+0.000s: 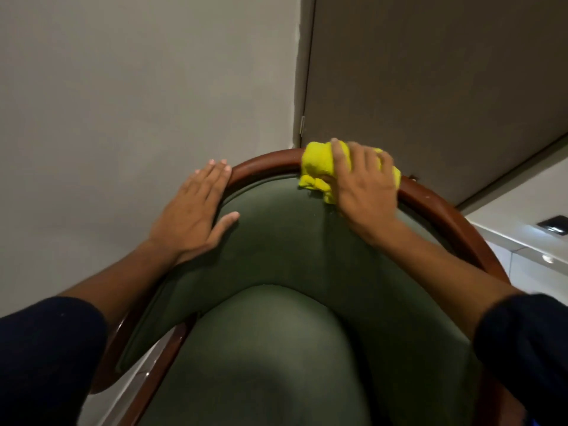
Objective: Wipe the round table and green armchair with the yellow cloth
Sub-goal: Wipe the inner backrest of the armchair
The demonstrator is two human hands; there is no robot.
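Grey walls (138, 87) meet behind the armchair (276, 247). Right hand (365, 186) presses the bunched cloth (316, 167) onto the wooden rail (264, 162), fingers curled over it. Left hand (196, 213) lies flat and spread, left of the cloth, on the backrest edge.

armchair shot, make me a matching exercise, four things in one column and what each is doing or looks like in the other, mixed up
Column 1
1. left hand
2. right hand
3. yellow cloth
4. wooden rail

Column 2
A. bunched up on top of the chair back
B. reddish-brown curve edging the green armchair
C. lying flat and open on the chair's upper edge, holding nothing
D. pressing the cloth down, fingers curled over it

Pairs: 1-C, 2-D, 3-A, 4-B
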